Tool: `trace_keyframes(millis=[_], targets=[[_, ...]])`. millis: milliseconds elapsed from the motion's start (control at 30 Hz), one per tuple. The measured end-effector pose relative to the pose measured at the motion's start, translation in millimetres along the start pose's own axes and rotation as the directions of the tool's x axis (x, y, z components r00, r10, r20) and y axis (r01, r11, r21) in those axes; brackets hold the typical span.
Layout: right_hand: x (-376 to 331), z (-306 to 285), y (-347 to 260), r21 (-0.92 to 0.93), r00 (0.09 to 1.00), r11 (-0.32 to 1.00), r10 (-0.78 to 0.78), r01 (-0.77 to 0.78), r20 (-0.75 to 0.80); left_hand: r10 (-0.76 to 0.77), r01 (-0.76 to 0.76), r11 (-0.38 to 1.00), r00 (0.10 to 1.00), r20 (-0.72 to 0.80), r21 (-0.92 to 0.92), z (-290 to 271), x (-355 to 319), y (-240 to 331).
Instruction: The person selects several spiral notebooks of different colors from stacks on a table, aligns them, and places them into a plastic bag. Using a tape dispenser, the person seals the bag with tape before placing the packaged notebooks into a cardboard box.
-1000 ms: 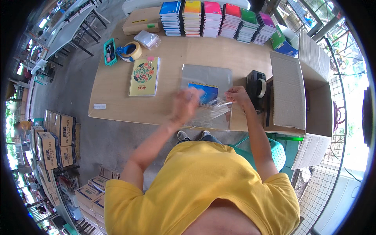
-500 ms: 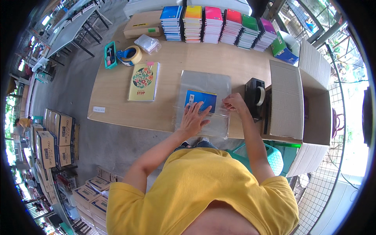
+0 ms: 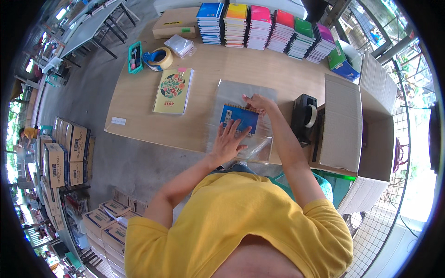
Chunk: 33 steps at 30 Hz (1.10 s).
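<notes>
A small blue spiral notebook [image 3: 241,119], its wire coil along the far edge, lies on clear plastic sheeting [image 3: 266,143] on the table. My left hand [image 3: 227,141] rests flat on the notebook's near left part, fingers spread. At the notebook's far right corner, by the coil, is my right hand [image 3: 259,104], its fingers mostly curled and one bent outward. Whether something thin is pinched in them is too small to tell. To the right stands a black tape dispenser [image 3: 302,118] with a roll in it.
A yellow floral notebook [image 3: 171,92], tape rolls [image 3: 161,59] and a green basket [image 3: 135,58] sit at the left. Stacks of coloured notebooks [image 3: 259,28] line the far edge. An open cardboard box [image 3: 340,125] stands at the right, its flaps spread.
My right hand has moved up and left, from the notebook's right side to its far right corner. My left hand stays spread on the notebook. The view has shifted slightly.
</notes>
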State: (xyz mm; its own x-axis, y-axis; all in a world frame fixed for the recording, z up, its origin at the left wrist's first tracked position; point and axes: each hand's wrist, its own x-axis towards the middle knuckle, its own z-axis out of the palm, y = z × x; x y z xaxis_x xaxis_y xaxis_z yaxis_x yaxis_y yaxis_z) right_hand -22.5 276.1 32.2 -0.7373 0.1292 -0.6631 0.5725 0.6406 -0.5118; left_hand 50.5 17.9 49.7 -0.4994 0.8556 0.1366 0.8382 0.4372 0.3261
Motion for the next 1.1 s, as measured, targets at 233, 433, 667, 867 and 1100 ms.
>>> trace_keyframes(millis=[233, 433, 667, 867, 1100], targets=[[25, 9, 37, -0.095, 0.894, 0.973, -0.23, 0.21, -0.385, 0.01, -0.01, 1.0, 1.0, 0.0, 0.002, -1, -5, 3], [29, 26, 38, -0.553, 0.358, 0.785, -0.62, 0.278, -0.699, -0.006, 0.006, 1.0, 1.0, -0.023, 0.02, 3, -8, 2], [16, -23, -1, -0.262, 0.796, 0.929, -0.361, 0.261, -0.486, -0.022, 0.021, 1.0, 0.997, -0.068, -0.018, 7, -7, 2], [23, -17, -3, -0.344, 0.714, 0.884, -0.46, 0.315, -0.528, -0.062, 0.056, 0.995, 0.996, -0.065, -0.082, 4, -3, 5], [-2, 2, -16, -0.718, 0.248, 0.613, -0.79, 0.328, -0.561, -0.037, 0.035, 0.999, 0.996, -0.078, -0.021, 5, -7, 1]])
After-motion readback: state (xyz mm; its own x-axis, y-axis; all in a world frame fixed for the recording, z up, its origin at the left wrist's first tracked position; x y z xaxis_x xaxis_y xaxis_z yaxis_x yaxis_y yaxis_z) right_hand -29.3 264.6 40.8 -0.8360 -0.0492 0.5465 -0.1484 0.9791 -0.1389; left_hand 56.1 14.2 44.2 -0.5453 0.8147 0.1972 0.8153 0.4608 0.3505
